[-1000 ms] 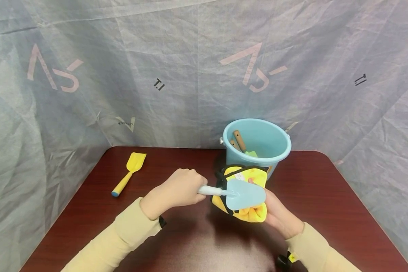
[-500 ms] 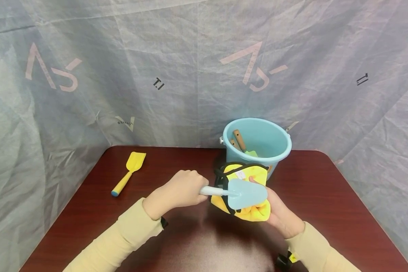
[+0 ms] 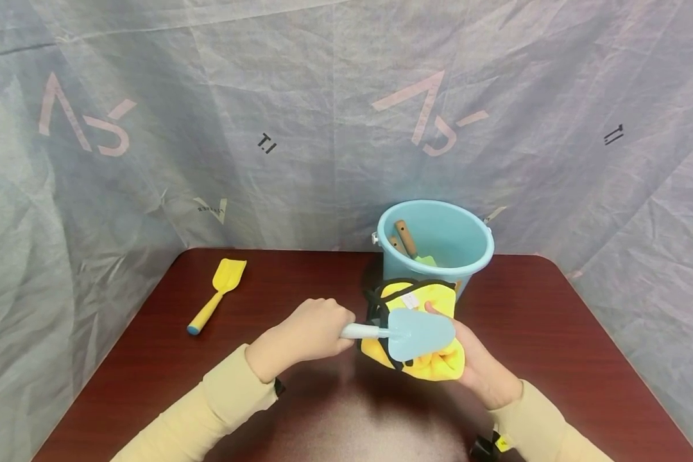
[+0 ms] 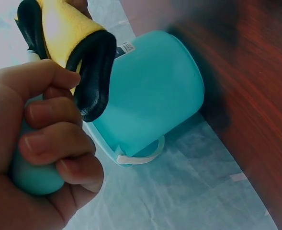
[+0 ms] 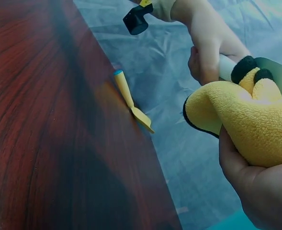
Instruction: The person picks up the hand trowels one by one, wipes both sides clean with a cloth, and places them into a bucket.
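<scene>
In my left hand (image 3: 306, 333) I grip the handle of a light blue toy trowel (image 3: 420, 333); its blade points right. The curled fingers round the handle show close up in the left wrist view. My right hand (image 3: 485, 362) holds a bunched yellow cloth (image 3: 439, 298) with black edging, and the trowel blade lies across its front in the head view. From the right wrist camera the fleecy cloth (image 5: 255, 124) covers part of my fingers. Both things are held above the table, just in front of the blue bucket (image 3: 393, 266).
Inside the bucket stand tools with wooden handles (image 3: 405, 237), one with a green part. A yellow toy shovel (image 3: 219, 292) with a blue handle end lies at the left of the dark red table (image 3: 300, 276). Grey sheeting (image 3: 335, 128) hangs behind.
Both hands, with the trowel and the cloth, have shifted slightly down and right in the head view. Their holds look the same.
</scene>
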A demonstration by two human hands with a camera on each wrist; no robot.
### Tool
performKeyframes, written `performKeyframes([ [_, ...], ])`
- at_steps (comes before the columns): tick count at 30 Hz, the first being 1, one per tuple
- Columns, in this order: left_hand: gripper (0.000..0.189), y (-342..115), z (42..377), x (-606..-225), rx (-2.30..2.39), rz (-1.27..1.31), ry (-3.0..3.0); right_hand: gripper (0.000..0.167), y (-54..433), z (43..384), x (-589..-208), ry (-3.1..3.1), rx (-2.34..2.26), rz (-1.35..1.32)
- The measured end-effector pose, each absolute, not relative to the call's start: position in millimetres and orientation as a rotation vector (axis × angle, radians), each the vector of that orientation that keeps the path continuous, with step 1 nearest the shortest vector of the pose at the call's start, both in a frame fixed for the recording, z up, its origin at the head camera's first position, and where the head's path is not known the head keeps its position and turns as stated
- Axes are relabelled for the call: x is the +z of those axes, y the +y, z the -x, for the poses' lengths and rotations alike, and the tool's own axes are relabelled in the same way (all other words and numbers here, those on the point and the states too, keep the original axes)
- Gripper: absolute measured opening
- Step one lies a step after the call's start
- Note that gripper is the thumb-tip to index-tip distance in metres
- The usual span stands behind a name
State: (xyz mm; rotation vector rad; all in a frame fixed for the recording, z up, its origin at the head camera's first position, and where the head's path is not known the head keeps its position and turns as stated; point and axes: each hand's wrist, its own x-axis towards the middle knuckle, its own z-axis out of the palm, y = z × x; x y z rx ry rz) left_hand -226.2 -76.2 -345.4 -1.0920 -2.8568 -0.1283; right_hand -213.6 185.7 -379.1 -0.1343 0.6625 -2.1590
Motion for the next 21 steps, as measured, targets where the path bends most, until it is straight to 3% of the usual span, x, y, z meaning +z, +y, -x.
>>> performKeyframes([
  [21,0.013,-94.0,225.2,-362.4,-0.055,1.047,-2.85,0.047,193.8,211.7,-388.1,0.706,-2.136,0.149],
])
